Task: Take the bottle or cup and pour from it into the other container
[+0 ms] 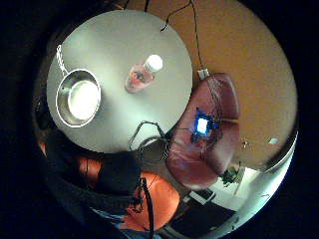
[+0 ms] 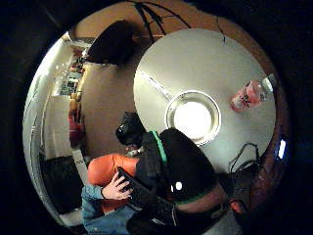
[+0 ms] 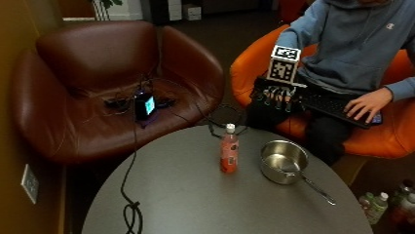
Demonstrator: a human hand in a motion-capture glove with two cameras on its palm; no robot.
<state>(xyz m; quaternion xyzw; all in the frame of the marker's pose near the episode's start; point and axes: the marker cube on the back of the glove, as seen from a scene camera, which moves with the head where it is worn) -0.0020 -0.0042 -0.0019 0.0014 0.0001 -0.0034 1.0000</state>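
Bottle [image 3: 228, 149] upright mid-table, apart from pot [image 3: 283, 161] near edge.

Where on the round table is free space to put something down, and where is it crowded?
Free: the wide patch of table in front of the bottle and pot, between the cable and the pot's handle. Crowded: the narrow gap between bottle and pot.
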